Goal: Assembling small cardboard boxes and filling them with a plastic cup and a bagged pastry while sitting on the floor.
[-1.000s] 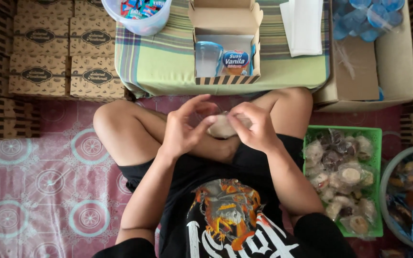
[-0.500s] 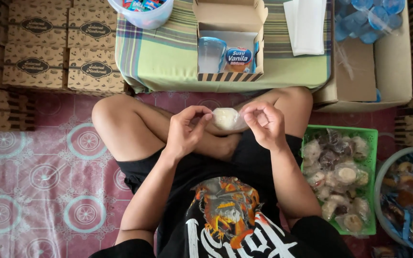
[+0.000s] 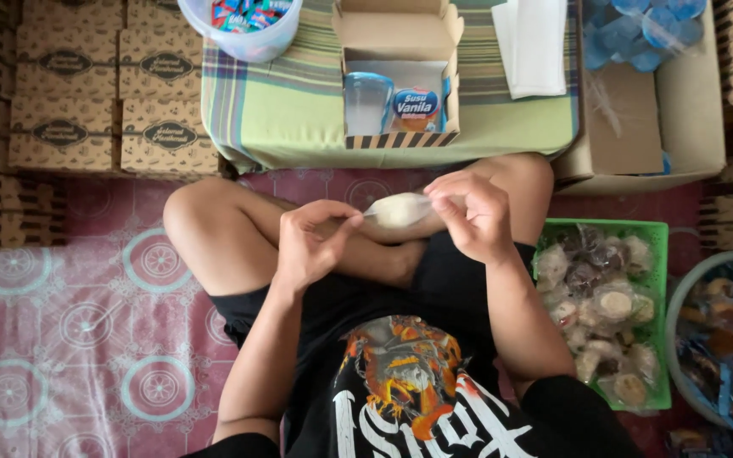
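Observation:
A pale round snack in clear plastic wrap (image 3: 399, 209) is stretched between both hands above my crossed legs. My left hand (image 3: 309, 242) pinches the wrap's left end. My right hand (image 3: 471, 214) pinches the right end. Straight ahead on a low table with a green plaid cloth (image 3: 290, 102) stands an open cardboard snack box (image 3: 396, 72). It holds a sealed water cup and a small blue-labelled drink pack.
A green basket (image 3: 606, 305) of wrapped cakes sits at my right. Beside it is a grey basin (image 3: 727, 339) of more wrapped cakes. Stacked printed brown boxes (image 3: 95, 85) fill the left. A carton of water cups (image 3: 646, 93), a tub of sweets (image 3: 243, 21) and white napkins (image 3: 536, 42) lie ahead.
A second ago both hands cupped the snack close together. They have since drawn apart, and the wrap is now pulled out sideways between the fingertips, slightly higher.

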